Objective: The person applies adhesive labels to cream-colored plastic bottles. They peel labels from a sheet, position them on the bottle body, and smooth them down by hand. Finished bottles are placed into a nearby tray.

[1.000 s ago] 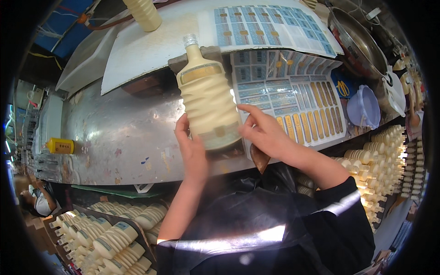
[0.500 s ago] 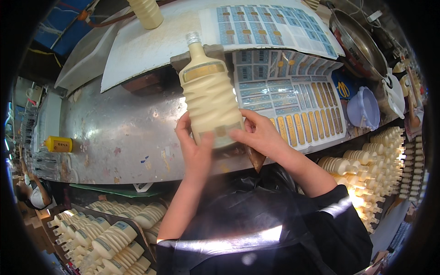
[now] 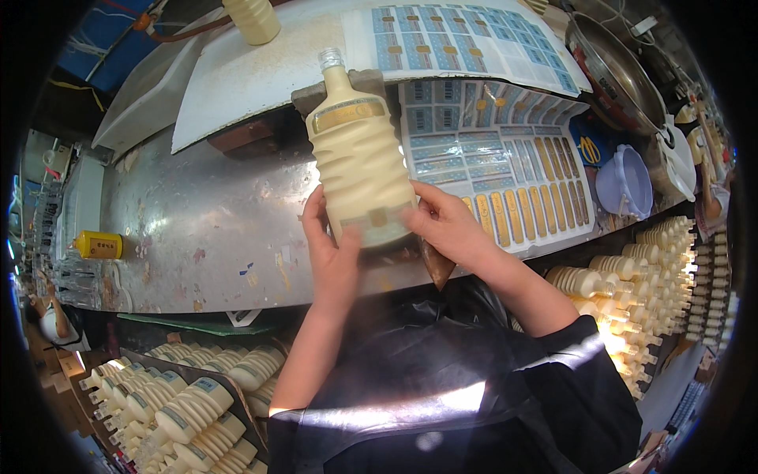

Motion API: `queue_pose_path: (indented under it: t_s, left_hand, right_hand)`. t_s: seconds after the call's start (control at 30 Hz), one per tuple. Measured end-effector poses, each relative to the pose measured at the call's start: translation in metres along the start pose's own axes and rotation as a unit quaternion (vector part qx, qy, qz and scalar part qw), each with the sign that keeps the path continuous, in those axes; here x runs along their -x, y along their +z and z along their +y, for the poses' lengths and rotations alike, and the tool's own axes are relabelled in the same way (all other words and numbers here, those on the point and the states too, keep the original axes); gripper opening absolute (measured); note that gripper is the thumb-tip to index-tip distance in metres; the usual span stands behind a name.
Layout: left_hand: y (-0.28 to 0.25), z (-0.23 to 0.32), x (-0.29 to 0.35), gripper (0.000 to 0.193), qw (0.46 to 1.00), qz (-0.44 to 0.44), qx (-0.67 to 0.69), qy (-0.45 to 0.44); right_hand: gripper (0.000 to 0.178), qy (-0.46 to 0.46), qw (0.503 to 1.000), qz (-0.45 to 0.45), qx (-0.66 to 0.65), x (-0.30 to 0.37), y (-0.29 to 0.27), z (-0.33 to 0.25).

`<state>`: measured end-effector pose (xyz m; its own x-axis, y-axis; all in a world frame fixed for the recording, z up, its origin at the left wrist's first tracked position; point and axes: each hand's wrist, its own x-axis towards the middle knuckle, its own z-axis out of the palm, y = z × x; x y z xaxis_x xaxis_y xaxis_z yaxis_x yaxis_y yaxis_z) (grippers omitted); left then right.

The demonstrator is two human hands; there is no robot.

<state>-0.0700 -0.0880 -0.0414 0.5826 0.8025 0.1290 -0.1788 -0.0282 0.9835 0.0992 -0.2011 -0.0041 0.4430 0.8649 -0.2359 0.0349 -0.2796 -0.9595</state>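
A cream bottle (image 3: 363, 162) with a wavy ribbed body and a clear threaded neck lies tilted away from me, its shoulder against a grey block (image 3: 367, 82). Across its upper part runs a gold label (image 3: 347, 115), and near its base is a pale blue-grey label (image 3: 382, 225) with a small gold square. My left hand (image 3: 328, 257) grips the lower left side, thumb by the edge of the lower label. On the opposite side my right hand (image 3: 452, 225) holds the bottle, its thumb on the label's right end. A brown pointed piece (image 3: 436, 267) shows below the right hand.
Sheets of gold and blue labels (image 3: 505, 193) lie right of the bottle, beside a lavender bucket (image 3: 624, 183). A yellow bottle (image 3: 99, 244) lies at left on the metal table (image 3: 197, 229). Cream bottles stack at lower left (image 3: 185, 411) and right (image 3: 624, 276). Another bottle (image 3: 254, 20) stands behind.
My thumbs have slid outward along the lower label, the left one leftward and the right one to the right and slightly up. The bottle stays held in nearly the same place.
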Motion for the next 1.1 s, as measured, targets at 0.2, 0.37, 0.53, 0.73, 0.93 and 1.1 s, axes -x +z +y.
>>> queue_pose_path:
  t_s: [0.2, 0.37, 0.53, 0.73, 0.93, 1.1]
  left_hand:
    - [0.002, 0.002, 0.000, 0.072, 1.000, 0.003, 0.020, -0.018]
    - [0.003, 0.004, -0.001, 0.073, 1.000, 0.003, 0.021, -0.018]
    - [0.004, 0.004, -0.001, 0.073, 1.000, 0.004, 0.019, -0.018]
    - [0.003, 0.010, 0.000, 0.079, 0.999, 0.005, 0.000, -0.039]
    - [0.004, 0.009, 0.000, 0.084, 0.999, 0.014, -0.032, -0.042]
    - [-0.002, 0.001, 0.004, 0.058, 0.997, 0.028, 0.053, -0.047]
  right_hand:
    - [0.053, 0.002, 1.000, 0.009, 0.004, 0.001, 0.001, 0.000]
    - [0.053, -0.006, 1.000, 0.014, -0.018, 0.000, 0.003, 0.002]
    - [0.050, 0.007, 1.000, 0.017, -0.001, 0.003, 0.003, -0.002]
    - [0.030, 0.033, 0.979, 0.022, -0.201, 0.000, -0.024, -0.023]
    - [0.028, -0.218, 0.957, 0.093, 0.165, 0.018, 0.000, -0.050]
    - [0.033, -0.452, 0.801, 0.177, 0.352, 0.027, 0.002, -0.045]
